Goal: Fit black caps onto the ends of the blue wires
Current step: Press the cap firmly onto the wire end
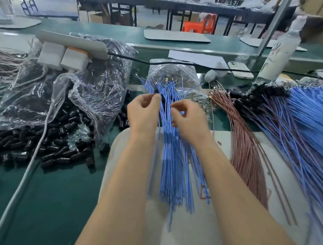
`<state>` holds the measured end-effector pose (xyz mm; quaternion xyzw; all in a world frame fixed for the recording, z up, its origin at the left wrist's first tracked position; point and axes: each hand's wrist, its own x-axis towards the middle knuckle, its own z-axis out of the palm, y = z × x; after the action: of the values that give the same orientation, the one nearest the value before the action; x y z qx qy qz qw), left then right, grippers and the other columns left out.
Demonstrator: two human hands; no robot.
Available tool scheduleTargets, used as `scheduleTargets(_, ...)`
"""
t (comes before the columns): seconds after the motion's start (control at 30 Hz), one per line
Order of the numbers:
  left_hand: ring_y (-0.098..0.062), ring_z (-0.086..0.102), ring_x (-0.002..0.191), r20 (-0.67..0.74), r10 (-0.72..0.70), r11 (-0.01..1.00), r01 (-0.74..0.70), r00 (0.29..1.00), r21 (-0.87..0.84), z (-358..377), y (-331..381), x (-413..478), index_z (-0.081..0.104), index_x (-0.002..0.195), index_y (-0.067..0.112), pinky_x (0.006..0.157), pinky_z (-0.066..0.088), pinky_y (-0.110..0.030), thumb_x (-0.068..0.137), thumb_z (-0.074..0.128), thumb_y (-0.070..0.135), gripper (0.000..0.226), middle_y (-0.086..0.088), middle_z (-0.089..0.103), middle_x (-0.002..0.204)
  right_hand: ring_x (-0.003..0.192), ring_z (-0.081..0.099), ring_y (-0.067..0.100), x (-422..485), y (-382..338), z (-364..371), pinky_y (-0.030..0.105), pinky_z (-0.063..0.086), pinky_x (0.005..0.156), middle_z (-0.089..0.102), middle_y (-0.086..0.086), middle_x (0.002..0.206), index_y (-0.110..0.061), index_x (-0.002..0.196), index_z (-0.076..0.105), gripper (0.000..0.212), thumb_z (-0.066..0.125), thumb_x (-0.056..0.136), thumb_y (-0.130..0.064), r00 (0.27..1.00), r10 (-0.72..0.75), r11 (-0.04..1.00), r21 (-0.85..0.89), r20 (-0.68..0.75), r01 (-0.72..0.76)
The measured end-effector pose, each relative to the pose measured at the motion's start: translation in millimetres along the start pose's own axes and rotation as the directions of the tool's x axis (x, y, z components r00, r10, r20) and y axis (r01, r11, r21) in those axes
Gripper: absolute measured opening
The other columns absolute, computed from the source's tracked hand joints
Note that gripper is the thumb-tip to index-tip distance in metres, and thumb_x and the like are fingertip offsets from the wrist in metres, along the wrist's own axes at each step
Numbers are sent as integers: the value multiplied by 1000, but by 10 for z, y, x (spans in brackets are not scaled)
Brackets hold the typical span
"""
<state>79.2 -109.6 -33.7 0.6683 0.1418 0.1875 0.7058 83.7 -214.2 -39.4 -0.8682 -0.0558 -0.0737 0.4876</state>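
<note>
My left hand (144, 112) pinches a black cap (158, 94) above the bundle of blue wires (173, 159). My right hand (189, 117) pinches those wires, which lie on the pale board (209, 223) between my forearms.

- No text, brand, number or sign can be read anywhere in the view.
- The white bottle (281, 48) at the right end of the bench (48, 193) bears dark brush-like marks, too blurred to read as letters.
</note>
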Motion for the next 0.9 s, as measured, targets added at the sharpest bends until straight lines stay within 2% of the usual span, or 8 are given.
scheduleTargets(0.03, -16, 59, 78, -64, 26, 1000, -26, 998, 5, -18, -23, 7, 63, 88, 13, 78, 49, -32, 87, 61, 17, 4, -2, 64, 81, 97, 59, 23, -25, 29, 68, 38, 45, 95, 60, 10, 110, -8, 105, 65, 18, 57, 93, -19, 999, -33, 975, -218, 17, 36)
scheduleTargets(0.1, -11, 56, 72, -115, 130, 977, -108, 985, 184, -57, -80, 25, 58, 91, 11, 71, 40, -19, 88, 60, 18, 8, 7, 57, 75, 108, 46, 27, -83, 45, 170, 34, 36, 98, 50, 10, 118, -11, 104, 67, 26, 60, 90, -33, 994, -76, 901, -421, 82, 103)
scheduleTargets(0.17, -7, 50, 67, -59, 177, 908, -141, 982, 394, -87, -126, 24, 55, 91, 12, 63, 29, -13, 88, 58, 20, 9, 15, 48, 70, 111, 40, 29, -105, 49, 205, 35, 32, 100, 43, 8, 121, -14, 106, 66, 32, 60, 89, -40, 989, -75, 867, -481, 129, 129)
scheduleTargets(0.27, -16, 47, 74, -11, 167, 843, -137, 986, 520, -82, -168, 28, 53, 88, 14, 62, 25, -16, 87, 58, 23, 9, 17, 44, 68, 113, 39, 29, -84, 66, 171, 34, 32, 99, 42, 7, 122, -16, 108, 66, 30, 60, 89, -39, 986, -61, 882, -454, 155, 126)
scheduleTargets(0.43, -16, 50, 76, 19, 115, 845, -108, 993, 524, -61, -165, 38, 55, 86, 16, 67, 30, -20, 86, 57, 26, 10, 16, 49, 68, 117, 41, 28, -39, 72, 150, 32, 32, 98, 44, 8, 124, -15, 104, 69, 28, 61, 90, -37, 988, -18, 911, -404, 152, 79)
scheduleTargets(0.7, -14, 48, 77, 69, 64, 817, -92, 996, 570, -26, -218, 49, 57, 85, 16, 60, 27, -19, 86, 58, 28, 12, 12, 50, 70, 120, 41, 29, -52, 77, 156, 31, 31, 99, 45, 10, 129, -14, 111, 68, 27, 58, 90, -28, 986, -28, 908, -408, 163, 93)
scheduleTargets(0.8, -15, 54, 73, 70, 11, 888, -42, 998, 459, -37, -187, 65, 62, 80, 13, 53, 31, -23, 83, 58, 25, 13, 8, 57, 68, 121, 43, 26, -32, 75, 162, 32, 33, 102, 51, 10, 124, -11, 104, 70, 27, 61, 89, -32, 989, -16, 926, -372, 150, 71)
scheduleTargets(0.9, -19, 57, 69, 121, -29, 942, -13, 992, 336, -22, -158, 34, 61, 73, 15, 61, 42, -27, 82, 58, 21, 11, 3, 61, 66, 117, 45, 25, -25, 98, 155, 32, 35, 99, 55, 10, 120, -9, 99, 69, 24, 62, 88, -30, 988, -22, 933, -353, 153, 75)
